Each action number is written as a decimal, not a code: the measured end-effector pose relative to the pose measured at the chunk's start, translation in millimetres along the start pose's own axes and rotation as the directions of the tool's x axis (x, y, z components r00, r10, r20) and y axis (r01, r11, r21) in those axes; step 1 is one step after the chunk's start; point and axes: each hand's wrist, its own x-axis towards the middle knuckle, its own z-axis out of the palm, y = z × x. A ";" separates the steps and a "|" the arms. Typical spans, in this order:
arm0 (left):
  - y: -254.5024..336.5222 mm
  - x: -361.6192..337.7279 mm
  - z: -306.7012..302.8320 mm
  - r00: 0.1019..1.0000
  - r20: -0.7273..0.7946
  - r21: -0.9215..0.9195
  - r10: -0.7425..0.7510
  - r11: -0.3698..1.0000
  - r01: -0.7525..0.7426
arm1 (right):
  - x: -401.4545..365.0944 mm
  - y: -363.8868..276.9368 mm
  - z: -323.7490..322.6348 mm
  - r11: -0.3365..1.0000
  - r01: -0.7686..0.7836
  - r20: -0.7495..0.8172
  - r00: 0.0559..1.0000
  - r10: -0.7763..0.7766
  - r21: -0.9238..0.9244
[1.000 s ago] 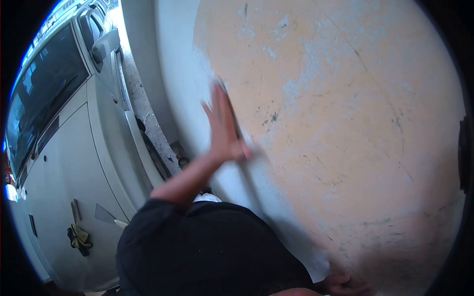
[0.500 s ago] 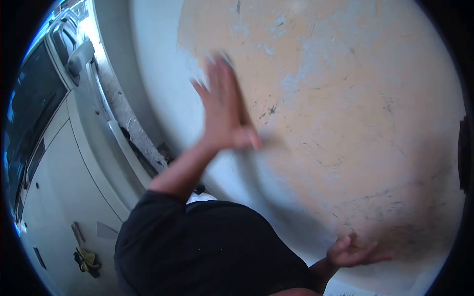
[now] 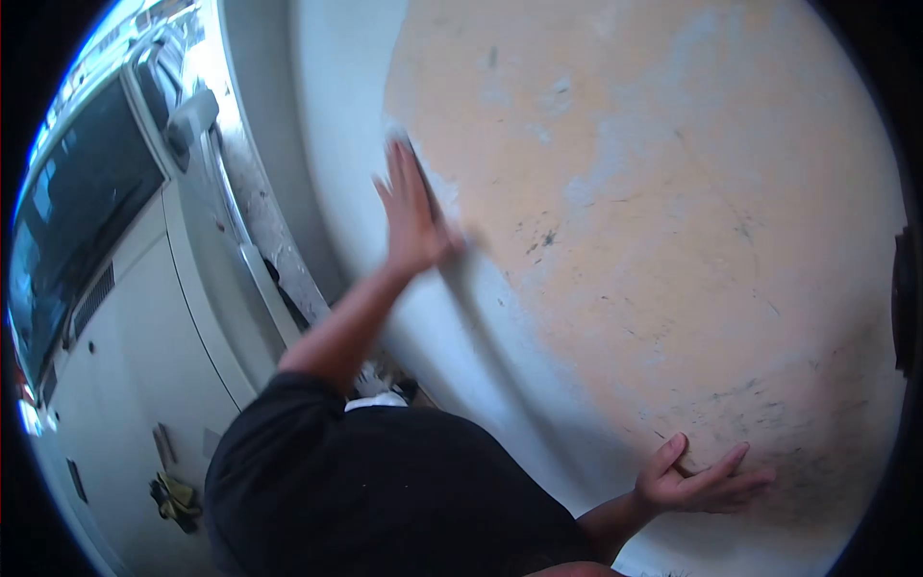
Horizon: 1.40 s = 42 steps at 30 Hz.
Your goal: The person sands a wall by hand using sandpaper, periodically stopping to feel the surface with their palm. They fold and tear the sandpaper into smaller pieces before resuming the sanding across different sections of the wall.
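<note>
My left hand [image 3: 411,219] is stretched out flat over the wall [image 3: 625,240], at the border between its pale paint and a large tan patch. Its fingers point upward in the view, with the fingertips blurred. A dark strip runs along the finger edge nearest the tan patch; I cannot tell whether it is shadow or a thin sheet under the palm. Lower right, my right hand [image 3: 697,484] hangs with fingers spread and nothing visible in it, in front of a dark, scuffed part of the tan patch.
At the left stands a pale vehicle [image 3: 125,317] with a windshield [image 3: 82,212] and a side mirror [image 3: 192,120]. A yellow and black crumpled cloth or glove [image 3: 175,500] lies on its hood. Between vehicle and wall runs a narrow, littered strip of ground [image 3: 264,212].
My left hand has moved left and slightly down, from over the tan patch to its pale border. My right hand stays near the same place, its fingers a little more spread.
</note>
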 end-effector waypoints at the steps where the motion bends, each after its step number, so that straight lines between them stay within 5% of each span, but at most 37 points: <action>1: 21.7 -37.9 9.1 0.994 0.045 -0.046 0.104 0.994 -0.102 | 0.3 1.5 0.5 0.999 -0.029 0.005 1.000 0.029 -0.020; 3: 54.3 -93.4 12.5 0.960 0.145 -0.148 0.238 0.965 -0.217 | 4.2 1.8 4.5 0.998 0.026 -0.075 0.997 -0.022 0.051; 6: 1.1 -37.3 -5.2 0.763 0.186 0.129 0.619 0.755 -0.643 | 5.8 -1.2 2.4 0.999 0.035 -0.059 0.998 -0.033 0.027; 9: -32.6 25.6 -22.7 0.863 0.150 0.215 0.482 0.836 -0.504 | 6.0 -1.6 2.8 0.996 0.073 -0.062 0.996 -0.070 0.047; 11: -18.3 44.4 -36.7 0.937 0.152 0.157 0.314 0.928 -0.336 | 8.3 -2.4 3.0 0.998 0.054 -0.067 0.996 -0.052 0.034; 13: 8.4 46.0 -24.8 0.990 -0.006 -0.068 0.139 0.988 -0.139 | 7.4 -0.7 4.1 0.998 0.061 -0.053 0.997 -0.060 0.026; 15: 44.5 -9.5 7.0 0.962 -0.043 -0.039 0.268 0.962 -0.270 | 6.1 0.1 2.7 0.998 0.061 -0.040 0.997 -0.060 0.021; 17: 87.7 -70.7 11.2 0.902 0.114 -0.223 0.417 0.895 -0.386 | 4.3 -1.0 3.5 0.999 0.023 -0.030 0.999 -0.022 0.033; 20: 76.4 -91.4 26.4 0.804 0.028 -0.225 0.593 0.788 -0.573 | 1.2 3.6 2.8 0.997 0.036 -0.012 0.999 -0.035 0.069; 23: 42.7 -25.3 -1.7 0.858 0.113 -0.005 0.502 0.863 -0.505 | -1.6 7.1 -1.4 0.995 0.024 0.021 0.999 -0.026 0.095; 24: 28.4 0.7 -6.4 0.868 0.030 0.110 0.495 0.862 -0.495 | -2.1 6.3 -1.9 0.993 0.018 0.025 0.999 -0.022 0.116; 26: 27.7 39.0 -29.3 0.993 0.064 -0.004 0.096 0.995 -0.096 | 0.2 3.0 -0.9 0.989 0.018 0.016 1.000 -0.020 0.146; 27: 36.2 30.6 -22.3 0.992 0.083 -0.013 0.098 0.995 -0.097 | 1.1 1.4 0.0 0.983 0.024 -0.012 1.000 -0.022 0.183; 29: 67.9 5.0 2.2 0.970 -0.087 -0.059 0.226 0.971 -0.232 | 2.0 3.5 -0.6 0.979 0.041 -0.021 0.999 -0.038 0.201; 33: 138.8 -105.3 22.6 0.811 0.069 -0.244 0.581 0.798 -0.551 | 1.0 4.9 -3.2 0.974 0.054 0.016 0.998 -0.059 0.220; 35: 127.4 -85.8 17.4 0.834 0.076 -0.152 0.547 0.833 -0.532 | -0.1 4.1 -4.3 0.976 0.065 0.036 0.997 -0.074 0.208; 39: 88.0 47.1 -33.1 0.990 0.096 0.075 0.099 0.991 -0.106 | -4.3 4.6 -9.1 0.978 0.112 0.098 0.987 -0.131 0.177; 40: 89.2 75.8 -41.9 0.997 0.001 -0.160 0.082 0.984 -0.081 | -5.8 3.0 -8.5 0.978 0.104 0.103 0.987 -0.124 0.183; 42: 109.9 60.0 -27.6 0.996 -0.032 -0.131 0.083 0.988 -0.086 | -8.8 2.1 -12.1 0.979 0.095 0.131 0.984 -0.119 0.179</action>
